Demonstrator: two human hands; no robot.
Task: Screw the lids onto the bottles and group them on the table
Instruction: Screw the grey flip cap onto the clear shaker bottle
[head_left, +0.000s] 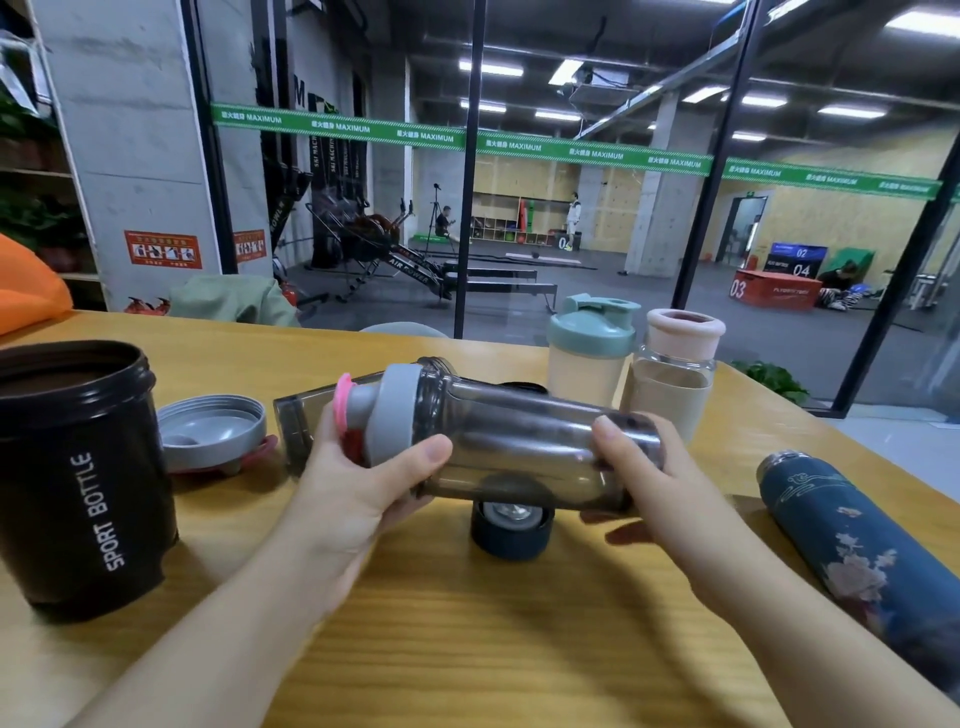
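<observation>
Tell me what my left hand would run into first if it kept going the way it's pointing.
Likely nothing on the table: the left hand, gripping the grey lid of the smoky bottle, points up and away. The green-lidded shaker stands further right, though depth is unclear.

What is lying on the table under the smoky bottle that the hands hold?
Under the smoky bottle a black cap lies on the table, open side up, showing a grey inside. Its far rim shows only dimly through the bottle. The left hand grips the lid end, the right hand the base.
</observation>
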